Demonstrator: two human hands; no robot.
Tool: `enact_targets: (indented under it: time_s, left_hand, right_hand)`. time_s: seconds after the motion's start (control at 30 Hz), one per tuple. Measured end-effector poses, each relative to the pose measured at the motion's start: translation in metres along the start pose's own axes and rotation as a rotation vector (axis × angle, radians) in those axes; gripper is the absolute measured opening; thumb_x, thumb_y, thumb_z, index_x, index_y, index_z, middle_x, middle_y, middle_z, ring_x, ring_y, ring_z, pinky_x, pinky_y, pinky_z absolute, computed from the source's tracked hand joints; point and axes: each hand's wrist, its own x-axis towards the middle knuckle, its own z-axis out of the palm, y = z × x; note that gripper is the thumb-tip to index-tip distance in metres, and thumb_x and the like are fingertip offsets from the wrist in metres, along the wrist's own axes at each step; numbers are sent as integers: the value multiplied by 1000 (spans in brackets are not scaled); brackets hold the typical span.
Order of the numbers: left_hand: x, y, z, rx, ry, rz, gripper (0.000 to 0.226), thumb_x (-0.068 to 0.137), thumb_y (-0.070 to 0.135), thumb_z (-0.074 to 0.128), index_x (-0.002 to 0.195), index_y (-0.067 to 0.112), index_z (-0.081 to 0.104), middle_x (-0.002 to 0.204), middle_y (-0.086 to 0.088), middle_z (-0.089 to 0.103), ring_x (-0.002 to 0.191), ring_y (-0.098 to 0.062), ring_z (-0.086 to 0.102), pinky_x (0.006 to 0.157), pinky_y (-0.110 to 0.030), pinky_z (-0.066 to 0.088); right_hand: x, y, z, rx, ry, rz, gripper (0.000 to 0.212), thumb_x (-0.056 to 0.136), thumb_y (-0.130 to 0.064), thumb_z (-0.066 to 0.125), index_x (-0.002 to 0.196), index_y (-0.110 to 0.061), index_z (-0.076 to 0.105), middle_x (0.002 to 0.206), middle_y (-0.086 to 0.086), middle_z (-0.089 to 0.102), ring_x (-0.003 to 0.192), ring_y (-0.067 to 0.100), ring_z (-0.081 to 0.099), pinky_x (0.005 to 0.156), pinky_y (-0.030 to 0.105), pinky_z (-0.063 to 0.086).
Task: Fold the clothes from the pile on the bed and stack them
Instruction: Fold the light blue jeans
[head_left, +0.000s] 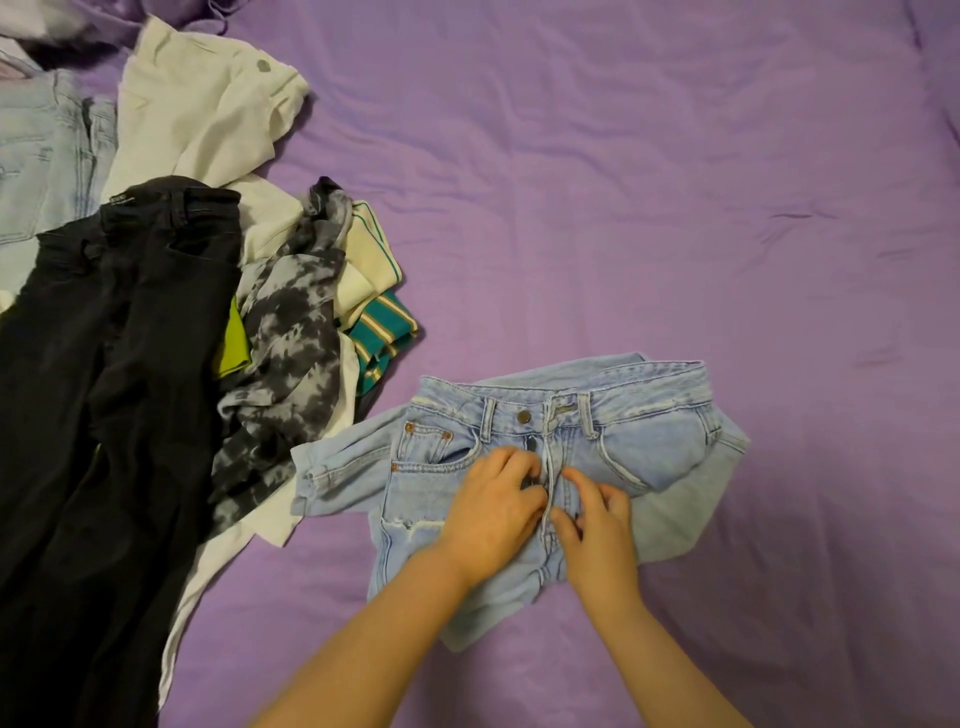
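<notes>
Denim shorts (550, 457), pale blue, are lying face up on the purple bed (675, 182), toward its near edge and right of the pile, waistband pointing away from you. You are working at the fly: your left hand (493, 514) is resting on the left side of the placket with its fingers (511, 460) curled onto the cloth, and your right hand (597, 525) is pinching the fly edge between thumb and fingertips. Both sets of fingers are closed on denim, not spread. The waistband button (523, 415) is showing, and whether the fly is fully shut I cannot tell.

You are, by my reading, squaring the shorts up before the first fold, so folding proper is not yet begun on this garment. The right side is bunched and partly doubled under, so the next move is calling for you to let go of the fly, flatten that side outward, then bring one half over the other along the fly line.

Further out, toward the bed's left edge, the unfolded pile is waiting: black jeans (119, 364), a grey tie-dye top (291, 364), a teal striped piece (382, 332), a cream garment (208, 114) and light jeans (41, 156). No folded stack is showing anywhere in view.
</notes>
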Motion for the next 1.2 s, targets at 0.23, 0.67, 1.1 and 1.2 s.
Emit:
enact_targets:
  time_s: [0.23, 0.67, 1.1, 1.2]
  left_hand:
    - [7, -5, 2, -123, -87, 60, 10, 86, 6, 65, 88, -4, 68, 113, -16, 62, 102, -31, 59, 81, -37, 53]
    - [23, -12, -1, -128, -296, -69, 16, 87, 17, 57, 86, 2, 62, 106, -9, 46, 98, -22, 39, 86, -30, 35]
    - [76, -42, -26, -180, -125, -218, 11, 87, 13, 61, 88, 2, 63, 105, -4, 48, 103, -20, 43, 83, -31, 43]
    - [79, -48, -21, -143, -135, -240, 12, 88, 15, 60, 90, 4, 64, 108, -5, 51, 105, -21, 43, 86, -30, 41]
  right_hand:
    - [-10, 3, -4, 88, 87, 2, 42, 88, -14, 66, 129, -18, 56, 112, -3, 42, 84, 10, 56, 79, 8, 43]
    - [2, 0, 7, 185, -41, 145, 60, 80, -5, 74, 133, -14, 48, 122, 16, 49, 100, 28, 60, 87, 38, 53]
    - [7, -7, 12, 35, -33, 207, 61, 79, -11, 76, 129, -23, 42, 131, 11, 39, 110, 26, 54, 86, 29, 44]
    - [9, -7, 12, 31, -48, 218, 61, 79, -13, 76, 128, -24, 42, 130, 11, 39, 106, 26, 55, 84, 31, 46]
